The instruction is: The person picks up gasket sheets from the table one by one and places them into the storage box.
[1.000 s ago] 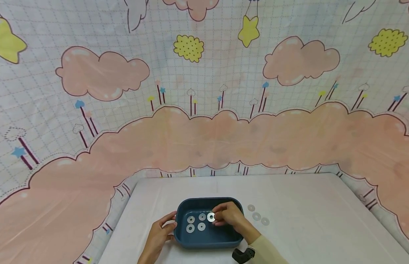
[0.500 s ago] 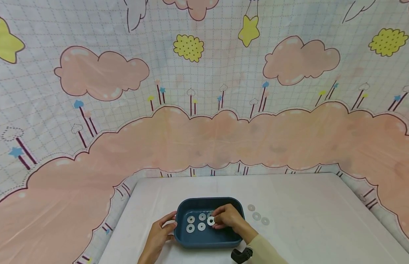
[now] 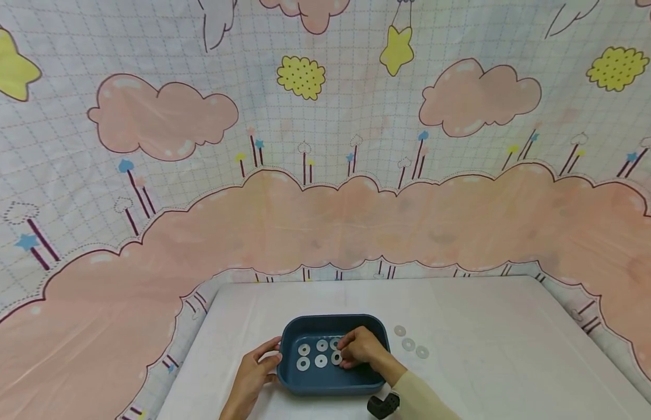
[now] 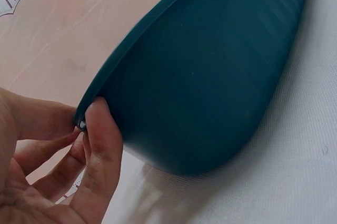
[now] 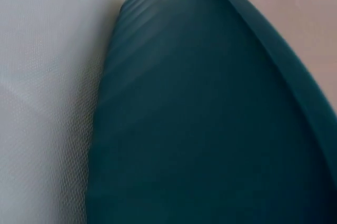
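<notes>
A dark blue plastic tray (image 3: 333, 385) sits on the white table, its wall filling much of both wrist views. The left hand (image 3: 252, 370) pinches the tray's left rim between thumb and fingers, as the left wrist view (image 4: 63, 166) shows up close. Inside the tray, the right hand (image 3: 363, 345) pinches a flat metal washer (image 3: 333, 361) at the near end of a column. Just behind that washer is another washer (image 3: 333, 343), partly covered by the fingers. Several more washers (image 3: 321, 361) lie flat to the left, in two rows. The right wrist view does not show the right fingers.
Three loose washers (image 3: 408, 345) lie on the white tabletop (image 3: 488, 350), right of the tray. A black wrist device (image 3: 383, 406) is on the right forearm near the tray's front right corner. A patterned cloth (image 3: 325, 227) hangs behind the table.
The right hand has shifted slightly toward the near side with its washer, which now lines up with the near row. A washer behind it has come into sight. The left hand stays put.
</notes>
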Action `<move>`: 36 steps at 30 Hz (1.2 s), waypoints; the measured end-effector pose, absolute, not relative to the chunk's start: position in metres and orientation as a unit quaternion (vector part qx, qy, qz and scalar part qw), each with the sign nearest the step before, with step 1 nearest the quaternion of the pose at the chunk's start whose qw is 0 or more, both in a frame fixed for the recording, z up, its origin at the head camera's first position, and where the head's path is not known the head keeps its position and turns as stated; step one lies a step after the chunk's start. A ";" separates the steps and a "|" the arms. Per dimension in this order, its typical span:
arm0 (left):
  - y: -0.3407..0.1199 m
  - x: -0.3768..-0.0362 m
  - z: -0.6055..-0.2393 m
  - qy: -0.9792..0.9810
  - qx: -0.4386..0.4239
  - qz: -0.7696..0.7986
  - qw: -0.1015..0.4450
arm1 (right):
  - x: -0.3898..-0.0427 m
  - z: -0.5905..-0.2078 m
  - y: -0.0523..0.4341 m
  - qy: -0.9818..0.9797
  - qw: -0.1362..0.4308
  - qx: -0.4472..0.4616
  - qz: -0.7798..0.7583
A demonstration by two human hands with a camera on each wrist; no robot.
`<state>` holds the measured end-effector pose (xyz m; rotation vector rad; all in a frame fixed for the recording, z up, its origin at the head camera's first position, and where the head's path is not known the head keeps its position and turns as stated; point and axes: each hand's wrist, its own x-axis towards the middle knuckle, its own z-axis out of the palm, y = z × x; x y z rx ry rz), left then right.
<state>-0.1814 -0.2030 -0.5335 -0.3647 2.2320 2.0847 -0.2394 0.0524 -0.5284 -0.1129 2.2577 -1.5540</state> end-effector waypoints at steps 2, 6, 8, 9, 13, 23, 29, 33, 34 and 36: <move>-0.203 -0.181 -0.533 0.726 -0.120 0.677 0.036 | -0.239 -0.528 0.052 0.809 0.197 -0.040 -0.552; -0.204 -0.181 -0.532 0.728 -0.124 0.673 0.040 | -0.238 -0.527 0.052 0.819 0.188 -0.040 -0.541; -0.204 -0.181 -0.532 0.729 -0.123 0.672 0.040 | -0.237 -0.526 0.053 0.824 0.181 -0.042 -0.535; -0.203 -0.181 -0.532 0.729 -0.122 0.672 0.039 | -0.237 -0.526 0.053 0.826 0.178 -0.043 -0.533; -0.203 -0.181 -0.532 0.728 -0.122 0.674 0.036 | -0.236 -0.524 0.055 0.831 0.167 -0.048 -0.528; -0.203 -0.182 -0.533 0.729 -0.126 0.673 0.031 | -0.232 -0.515 0.064 0.819 0.149 -0.064 -0.550; -0.203 -0.183 -0.534 0.728 -0.125 0.673 0.034 | -0.227 -0.508 0.075 0.789 0.141 -0.091 -0.591; -0.203 -0.183 -0.534 0.727 -0.126 0.674 0.035 | -0.225 -0.501 0.084 0.767 0.128 -0.115 -0.618; -0.203 -0.183 -0.534 0.727 -0.127 0.673 0.035 | -0.224 -0.499 0.086 0.763 0.124 -0.121 -0.623; -0.203 -0.182 -0.534 0.728 -0.126 0.673 0.034 | -0.223 -0.496 0.092 0.760 0.115 -0.126 -0.627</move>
